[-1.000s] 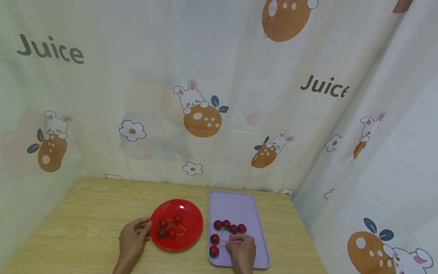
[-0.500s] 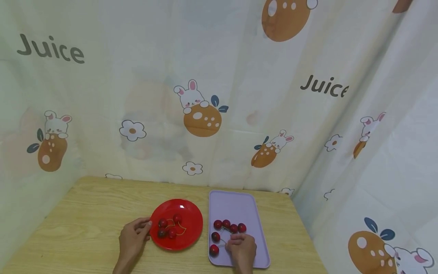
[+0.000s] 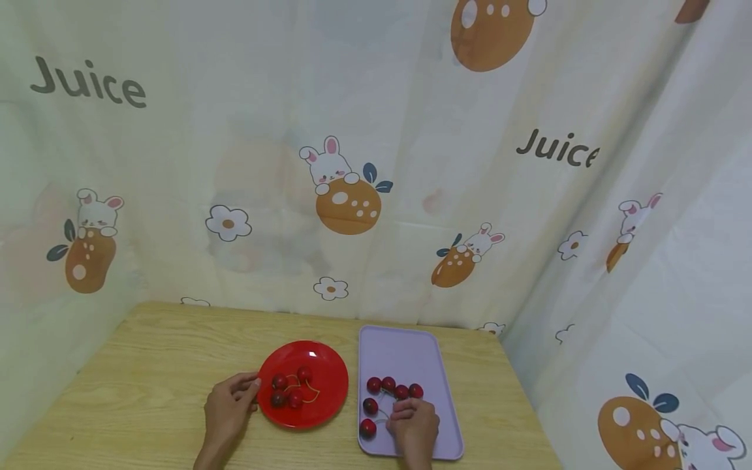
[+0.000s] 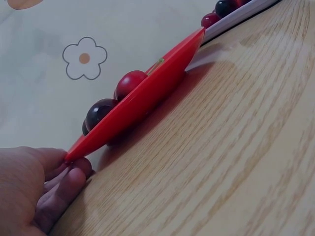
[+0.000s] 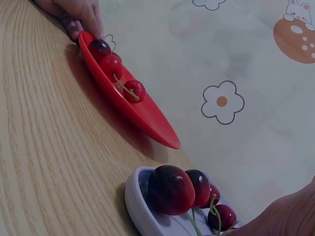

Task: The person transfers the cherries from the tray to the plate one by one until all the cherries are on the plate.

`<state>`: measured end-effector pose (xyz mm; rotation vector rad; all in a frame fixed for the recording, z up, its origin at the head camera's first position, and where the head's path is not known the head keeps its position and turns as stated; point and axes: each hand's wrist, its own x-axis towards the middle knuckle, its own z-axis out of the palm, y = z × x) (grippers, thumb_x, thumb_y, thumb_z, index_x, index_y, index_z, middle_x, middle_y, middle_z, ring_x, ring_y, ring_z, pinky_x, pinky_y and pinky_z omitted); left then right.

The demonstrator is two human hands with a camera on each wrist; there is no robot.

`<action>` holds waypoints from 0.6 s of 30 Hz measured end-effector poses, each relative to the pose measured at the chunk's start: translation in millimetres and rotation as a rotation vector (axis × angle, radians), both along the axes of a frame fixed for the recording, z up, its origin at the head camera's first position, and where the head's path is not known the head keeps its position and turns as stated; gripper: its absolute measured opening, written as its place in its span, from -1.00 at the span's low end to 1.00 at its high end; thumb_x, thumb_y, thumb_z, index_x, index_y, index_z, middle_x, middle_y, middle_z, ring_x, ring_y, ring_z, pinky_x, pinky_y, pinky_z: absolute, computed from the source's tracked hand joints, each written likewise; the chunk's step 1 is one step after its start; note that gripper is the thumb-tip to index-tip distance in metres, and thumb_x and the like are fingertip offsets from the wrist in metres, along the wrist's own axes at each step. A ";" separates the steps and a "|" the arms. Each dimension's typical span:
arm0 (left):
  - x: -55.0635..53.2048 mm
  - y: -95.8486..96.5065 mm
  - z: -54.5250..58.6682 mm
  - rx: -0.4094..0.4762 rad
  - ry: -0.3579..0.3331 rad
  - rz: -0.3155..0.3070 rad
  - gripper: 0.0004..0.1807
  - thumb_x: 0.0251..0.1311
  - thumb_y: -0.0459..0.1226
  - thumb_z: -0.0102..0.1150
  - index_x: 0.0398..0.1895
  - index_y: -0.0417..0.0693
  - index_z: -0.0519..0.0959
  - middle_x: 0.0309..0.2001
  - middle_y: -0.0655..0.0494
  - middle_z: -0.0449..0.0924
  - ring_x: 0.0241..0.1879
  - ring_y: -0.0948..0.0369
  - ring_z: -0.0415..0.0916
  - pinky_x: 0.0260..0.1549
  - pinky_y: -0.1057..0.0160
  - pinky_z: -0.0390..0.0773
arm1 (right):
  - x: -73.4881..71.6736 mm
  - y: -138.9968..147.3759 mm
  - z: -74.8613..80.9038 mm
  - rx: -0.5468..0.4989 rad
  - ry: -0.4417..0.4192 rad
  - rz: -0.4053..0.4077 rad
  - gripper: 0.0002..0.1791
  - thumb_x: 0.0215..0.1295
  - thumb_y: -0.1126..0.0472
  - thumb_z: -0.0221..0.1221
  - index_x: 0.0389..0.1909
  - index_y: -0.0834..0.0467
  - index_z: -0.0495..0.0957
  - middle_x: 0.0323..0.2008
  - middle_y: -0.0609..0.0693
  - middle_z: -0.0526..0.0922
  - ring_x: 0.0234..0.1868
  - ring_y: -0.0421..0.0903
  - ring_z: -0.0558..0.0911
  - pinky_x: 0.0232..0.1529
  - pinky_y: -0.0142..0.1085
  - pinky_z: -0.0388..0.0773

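My left hand [image 3: 227, 408] grips the left rim of a red plate [image 3: 329, 398], thumb on top and fingers beneath the edge. Several red cherries [image 3: 296, 399] with green stems lie in this plate, some of them dark. Over the lower part of a pale purple tray [image 3: 399, 352], my right hand [image 3: 416, 424] has its fingers curled, pinching the thin stems of the cherries [image 3: 368, 428] at the tray's left side. Its fingertips are mostly hidden in the right wrist view, where a stem [image 5: 193, 223] runs toward the hand. More cherries [image 3: 401, 392] form a row above the hand.
Plate and tray stand side by side on a light wooden table [image 3: 170, 365], with a narrow gap between them. A printed curtain [image 3: 264, 163] with rabbits and flowers hangs behind the table and along both sides.
My right hand has shifted very slightly away from me, and the two cherries at the tray's left side have moved slightly with it. The left hand and the plate have stayed still.
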<state>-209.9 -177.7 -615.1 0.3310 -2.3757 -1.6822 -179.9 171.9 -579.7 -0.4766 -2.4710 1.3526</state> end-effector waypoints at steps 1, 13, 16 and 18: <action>0.0 0.0 0.0 0.000 0.001 0.000 -0.70 0.52 -0.29 0.30 0.18 -0.27 0.73 -0.03 -0.24 0.84 -0.49 0.26 0.72 -0.50 0.38 0.71 | -0.2 0.4 -0.5 0.002 -0.001 0.000 -0.67 -0.25 0.58 0.53 -0.40 0.22 0.76 -0.54 0.00 0.81 -0.52 -0.25 0.69 -0.23 -0.26 0.60; 0.5 0.9 0.5 -0.006 0.004 0.001 -0.71 0.53 -0.29 0.30 0.17 -0.26 0.74 -0.05 -0.23 0.84 -0.51 0.27 0.71 -0.50 0.38 0.70 | 1.2 7.8 -0.2 -0.233 -0.049 0.033 -0.69 -0.13 0.57 0.53 -0.28 0.36 0.78 -0.48 0.12 0.84 -0.46 -0.22 0.73 -0.32 -0.45 0.55; 0.6 0.7 0.1 -0.005 -0.005 0.003 -0.71 0.53 -0.29 0.30 0.18 -0.26 0.73 -0.04 -0.24 0.84 -0.50 0.25 0.71 -0.50 0.38 0.70 | 0.8 10.1 -0.9 -0.318 -0.058 0.027 -0.70 -0.08 0.54 0.52 -0.24 0.40 0.77 -0.46 0.14 0.85 -0.43 -0.22 0.73 -0.33 -0.47 0.55; 0.8 0.7 0.0 -0.007 -0.007 0.001 -0.71 0.53 -0.29 0.30 0.19 -0.26 0.73 -0.03 -0.25 0.83 -0.49 0.25 0.71 -0.50 0.38 0.70 | 0.5 10.8 -0.5 -0.414 -0.055 0.038 -0.69 -0.02 0.56 0.49 -0.19 0.47 0.74 -0.46 0.15 0.84 -0.45 -0.22 0.74 -0.36 -0.44 0.64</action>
